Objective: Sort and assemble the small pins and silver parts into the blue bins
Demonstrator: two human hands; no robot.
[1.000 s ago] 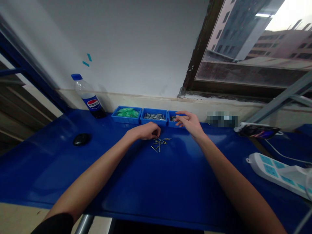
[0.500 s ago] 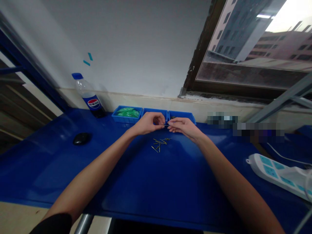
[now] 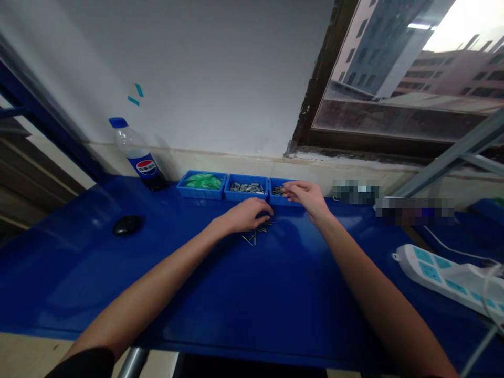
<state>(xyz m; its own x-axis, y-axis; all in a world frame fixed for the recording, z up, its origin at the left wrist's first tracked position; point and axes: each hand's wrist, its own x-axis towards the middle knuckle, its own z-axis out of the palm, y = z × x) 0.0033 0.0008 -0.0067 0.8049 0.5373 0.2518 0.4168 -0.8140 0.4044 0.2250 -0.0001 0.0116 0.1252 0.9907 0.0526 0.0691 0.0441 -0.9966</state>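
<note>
My left hand (image 3: 252, 214) hangs low over a small pile of thin brass-coloured metal pins (image 3: 249, 240), its fingers bent and apart from the thumb. It hides part of the pile, and I see nothing held in it. At the right-hand blue bin (image 3: 275, 198), my right hand (image 3: 307, 197) has thumb and fingers pinched together above the thin metal pins (image 3: 277, 191) inside. Whatever sits between those fingertips is too small to make out. Short silvery metal pieces (image 3: 247, 187) fill the middle blue bin (image 3: 246, 196).
A left blue bin (image 3: 200, 194) contains green plastic-looking material (image 3: 203, 181). The cola bottle (image 3: 145, 167) stands against the wall, with a black mouse (image 3: 127, 224) in front. A white power strip (image 3: 437, 270) lies at the right on the blue table (image 3: 244, 304).
My hands have parted from where their fingertips met around a thin pin. The left came down toward the pile; the right moved over the right bin, uncovering the middle bin.
</note>
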